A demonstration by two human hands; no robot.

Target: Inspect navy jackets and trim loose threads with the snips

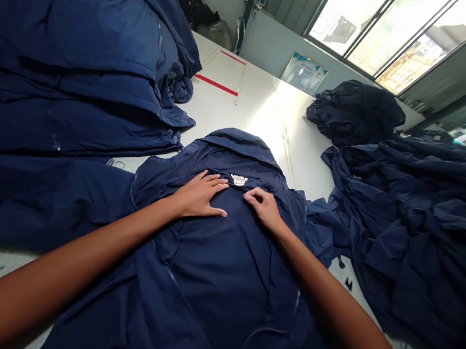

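A navy blue jacket [222, 267] lies spread open in front of me, its lining up and its collar end [241, 140] pointing away. A small white label [238, 180] sits at the inside neck. My left hand [202, 196] rests flat on the lining just left of the label, fingers stretched and thumb apart. To the right of the label, my right hand [266, 208] has its fingers curled, with thumb and forefinger together at the lining. Whether cloth or anything else is pinched there is too small to tell. Zips run down both open front edges.
Folded navy garments [103, 42] are stacked high at the left. More navy garments [423, 228] lie heaped at the right, with a dark bundle [355, 111] behind them. The white table [261, 105] bears red tape strips [216, 85]. Framed certificates [304, 74] stand below the window.
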